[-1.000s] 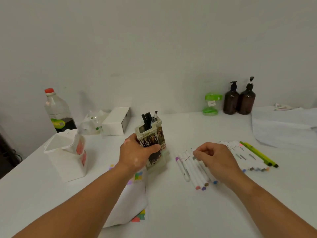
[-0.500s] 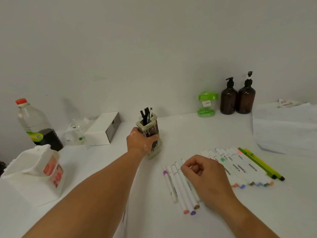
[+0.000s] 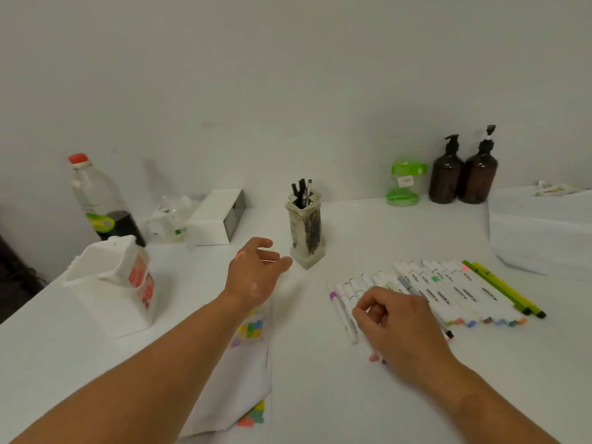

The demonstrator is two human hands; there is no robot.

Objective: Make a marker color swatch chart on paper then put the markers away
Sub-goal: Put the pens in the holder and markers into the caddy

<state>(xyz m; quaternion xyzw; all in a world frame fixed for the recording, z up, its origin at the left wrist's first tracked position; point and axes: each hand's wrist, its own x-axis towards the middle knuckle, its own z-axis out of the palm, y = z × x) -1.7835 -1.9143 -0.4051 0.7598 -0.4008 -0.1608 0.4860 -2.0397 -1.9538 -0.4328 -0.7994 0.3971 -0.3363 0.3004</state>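
Holds the left hand (image 3: 256, 270) open above the table (image 3: 320, 405), fingers relaxed and spread, thumb toward the pen holder (image 3: 306, 233), near it but not touching. Lays the left forearm across the paper (image 3: 246, 379), covering part of its grid of coloured swatches, with more swatch squares showing at the sheet's near corner.

Rests the right hand (image 3: 397, 325) on the left end of the row of markers (image 3: 448, 290), fingers curled down, thumb and forefinger close together. Cannot tell whether pinching a marker or only touching, the fingertips being hidden.

Has the markers lying side by side on the table, right of the holder: white barrels, coloured caps at the near ends, a few poking out from under the right palm. Has two green pens (image 3: 503, 291) lying just beside the row's right edge. Has the pen holder standing upright beyond the hands, a few black pens (image 3: 301, 192) inside.

Works with a white carton (image 3: 109, 283) at the left, and behind it a clear bottle (image 3: 96, 203) with a red cap, crumpled plastic (image 3: 169, 219) and a white box (image 3: 214, 219). Faces, along the wall, a green container (image 3: 405, 184) and two brown pump bottles (image 3: 447, 177) side by side, and at far right a white stack (image 3: 541, 232).
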